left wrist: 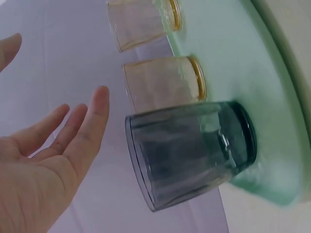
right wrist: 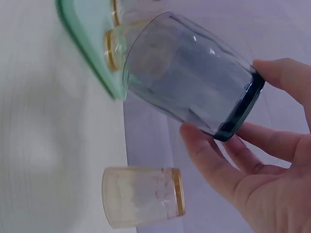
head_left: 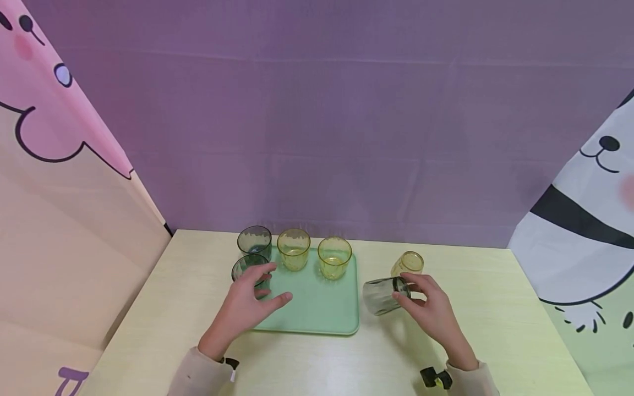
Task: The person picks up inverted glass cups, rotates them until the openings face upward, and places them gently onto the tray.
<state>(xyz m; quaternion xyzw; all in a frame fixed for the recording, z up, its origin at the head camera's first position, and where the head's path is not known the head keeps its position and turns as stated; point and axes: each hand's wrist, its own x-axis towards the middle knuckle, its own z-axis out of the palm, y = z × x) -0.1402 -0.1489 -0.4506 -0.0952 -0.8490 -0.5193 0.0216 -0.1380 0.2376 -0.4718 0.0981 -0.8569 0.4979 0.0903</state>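
Note:
In my right hand (head_left: 430, 311) a smoky grey glass (right wrist: 194, 73) lies tilted on its side, pinched near its thick base by thumb and fingers, its mouth pointing toward the tray. My left hand (head_left: 250, 305) has spread, relaxed fingers and holds nothing. It hovers over the left part of the green tray (head_left: 317, 313), beside a dark glass (left wrist: 189, 150) standing upright. Behind that one is another dark glass (head_left: 255, 242). Two yellow glasses, one in the middle (head_left: 294, 250) and one at the right (head_left: 334, 258), stand upright on the tray.
An amber glass (head_left: 408, 264) stands upside down on the pale wooden table (head_left: 495, 319), just behind my right hand. A purple cloth (head_left: 346, 121) hangs beyond the table's back edge. Printed cloths with cartoon animals hang on both sides.

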